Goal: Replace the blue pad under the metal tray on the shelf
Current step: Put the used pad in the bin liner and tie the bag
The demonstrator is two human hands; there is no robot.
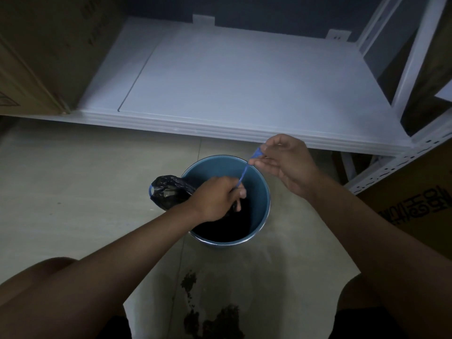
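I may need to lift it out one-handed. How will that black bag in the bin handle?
Probably floppy: the black bag droops crumpled over the blue bin's rim. Likely light, being thin film. The blue drawstring, taut between left hand and right hand, should give a grip.

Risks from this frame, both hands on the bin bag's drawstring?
1. The thin blue drawstring is taut between the left hand and the right hand; it may snap or tear the black bag.
2. Pulling sideways might tip the blue bin toward the soiled sheet.

Bin bag looks like crinkly glossy black plastic. Bucket is smooth blue plastic, shelf matt white-painted metal.
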